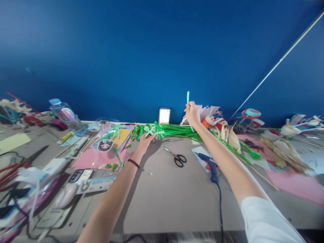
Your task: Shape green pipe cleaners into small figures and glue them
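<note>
My left hand, with a dark bead bracelet on the wrist, is closed at the back of the table. Its fingers grip a pale green pipe-cleaner piece with several short arms. Behind and around it lies a bundle of green pipe-cleaner stems, their bushy ends to the left. Raised above the right part of that bundle, my right hand pinches a pale green strip, which looks like a pipe cleaner. The strip points upward. Fine finger detail is too small to make out.
Black-handled scissors lie mid-table. A blue glue gun rests right of them, its cord running off the front edge. Pink sheets, a phone and a tilted water bottle are on the left. Dried husks lie far right.
</note>
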The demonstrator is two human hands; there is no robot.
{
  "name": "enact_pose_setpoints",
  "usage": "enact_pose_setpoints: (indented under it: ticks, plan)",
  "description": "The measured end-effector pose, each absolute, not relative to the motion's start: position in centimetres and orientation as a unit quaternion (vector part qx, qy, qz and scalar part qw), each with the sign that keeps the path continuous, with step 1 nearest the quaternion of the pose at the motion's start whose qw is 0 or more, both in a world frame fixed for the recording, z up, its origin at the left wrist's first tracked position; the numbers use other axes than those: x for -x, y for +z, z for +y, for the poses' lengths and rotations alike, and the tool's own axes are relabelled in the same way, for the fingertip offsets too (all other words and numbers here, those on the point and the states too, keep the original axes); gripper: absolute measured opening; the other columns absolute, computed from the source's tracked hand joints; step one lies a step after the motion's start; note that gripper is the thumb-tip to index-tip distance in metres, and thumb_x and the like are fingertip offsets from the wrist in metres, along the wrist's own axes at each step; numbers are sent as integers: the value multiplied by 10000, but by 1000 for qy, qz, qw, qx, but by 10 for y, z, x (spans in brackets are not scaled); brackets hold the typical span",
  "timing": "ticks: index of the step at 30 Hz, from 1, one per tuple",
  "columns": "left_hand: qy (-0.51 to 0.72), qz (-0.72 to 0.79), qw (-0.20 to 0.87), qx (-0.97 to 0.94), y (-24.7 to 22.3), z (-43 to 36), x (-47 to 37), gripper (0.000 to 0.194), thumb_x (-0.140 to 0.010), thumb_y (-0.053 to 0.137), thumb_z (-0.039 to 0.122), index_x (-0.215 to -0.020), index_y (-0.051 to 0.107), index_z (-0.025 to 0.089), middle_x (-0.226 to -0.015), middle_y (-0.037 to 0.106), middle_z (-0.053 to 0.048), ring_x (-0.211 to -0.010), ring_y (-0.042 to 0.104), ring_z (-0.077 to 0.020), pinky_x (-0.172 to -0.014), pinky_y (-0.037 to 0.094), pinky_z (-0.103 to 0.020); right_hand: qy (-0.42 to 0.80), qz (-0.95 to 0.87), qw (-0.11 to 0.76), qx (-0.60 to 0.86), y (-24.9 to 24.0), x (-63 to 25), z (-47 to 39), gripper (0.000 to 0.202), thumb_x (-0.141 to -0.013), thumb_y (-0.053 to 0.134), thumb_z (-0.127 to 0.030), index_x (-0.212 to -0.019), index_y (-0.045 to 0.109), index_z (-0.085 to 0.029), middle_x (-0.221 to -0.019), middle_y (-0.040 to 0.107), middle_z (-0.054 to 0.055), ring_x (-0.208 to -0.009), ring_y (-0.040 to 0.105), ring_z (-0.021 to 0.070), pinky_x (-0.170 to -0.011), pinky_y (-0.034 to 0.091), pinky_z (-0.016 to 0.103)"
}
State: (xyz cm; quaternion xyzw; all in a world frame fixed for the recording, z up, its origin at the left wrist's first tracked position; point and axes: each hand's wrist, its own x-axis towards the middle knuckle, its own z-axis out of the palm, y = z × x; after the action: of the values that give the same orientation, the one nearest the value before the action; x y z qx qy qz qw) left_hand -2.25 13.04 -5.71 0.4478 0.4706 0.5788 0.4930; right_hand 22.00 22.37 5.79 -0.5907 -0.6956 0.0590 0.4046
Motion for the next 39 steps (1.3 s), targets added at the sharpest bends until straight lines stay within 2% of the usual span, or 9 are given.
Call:
enact_pose_setpoints:
  ticks: [4, 7, 15, 19, 23, 29, 31, 35, 39]
  plan:
    - [590, 471, 500, -424, -62, 138, 26, 312, -597, 745, 386, -798, 661, 163, -819, 706, -94, -705, 643, -191, -615, 469, -288, 165, -628, 561, 514, 75, -221, 213, 236, -920, 364, -400, -1012, 404, -187, -778, 618, 11, -505, 613, 101, -359, 369, 153]
    - [599, 475, 500, -407, -61, 140, 27, 308, -554, 772, 387, -732, 640, 173, -803, 702, -76, -719, 644, -204, -627, 478, -305, 153, -624, 632, 434, 87, -219, 190, 284, -908, 373, -469, -975, 430, -198, -769, 627, 2, -497, 606, 84, -347, 364, 135]
    - [597, 425, 536, -419, -41, 131, 19, 270, -603, 754, 353, -757, 626, 171, -767, 686, -43, -709, 637, -203, -678, 487, -333, 168, -576, 692, 403, 88, -220, 129, 327, -916, 327, -499, -1032, 446, -217, -723, 643, 27, -500, 620, 128, -378, 430, 205]
    - [580, 404, 549, -447, -31, 124, 16, 288, -634, 727, 379, -820, 639, 178, -766, 686, -49, -684, 630, -187, -668, 489, -323, 319, -543, 635, 447, 68, -218, 119, 261, -871, 452, -436, -986, 464, -202, -654, 639, 8, -456, 609, 142, -361, 438, 218]
    - [571, 393, 535, -483, -22, 118, 12, 329, -628, 742, 374, -849, 649, 148, -752, 687, -63, -690, 633, -188, -652, 477, -308, 493, -560, 444, 497, 31, -207, 108, 236, -817, 546, -352, -975, 493, -184, -560, 615, -24, -352, 547, 125, -326, 428, 217]
    - [549, 413, 514, -514, -7, 111, 3, 296, -605, 758, 390, -713, 652, 135, -691, 688, -75, -679, 636, -203, -664, 479, -321, 529, -607, 240, 542, -23, -201, 86, 344, -830, 538, -325, -1126, 477, -160, -584, 641, -11, -355, 571, 123, -325, 428, 193]
    - [539, 411, 524, -517, -2, 108, -1, 289, -598, 764, 387, -699, 641, 145, -685, 686, -68, -696, 640, -213, -671, 481, -328, 473, -648, 230, 550, -24, -204, 78, 346, -830, 532, -363, -1107, 521, -156, -649, 667, 12, -313, 524, 94, -325, 416, 196]
    - [501, 401, 551, -534, 5, 99, -9, 289, -565, 792, 351, -674, 636, 134, -668, 679, -66, -676, 627, -200, -670, 485, -328, 413, -686, 319, 508, -14, -211, 52, 460, -781, 593, -394, -1190, 478, -216, -1075, 647, 62, -434, 578, 79, -430, 488, 224]
    - [465, 387, 549, -576, 6, 94, -15, 272, -570, 790, 327, -696, 674, 116, -653, 672, -74, -624, 613, -187, -580, 467, -291, 355, -735, 286, 502, -16, -227, 16, 244, -802, 557, -382, -970, 612, -214, -845, 681, 30, -671, 644, 161, -562, 526, 257]
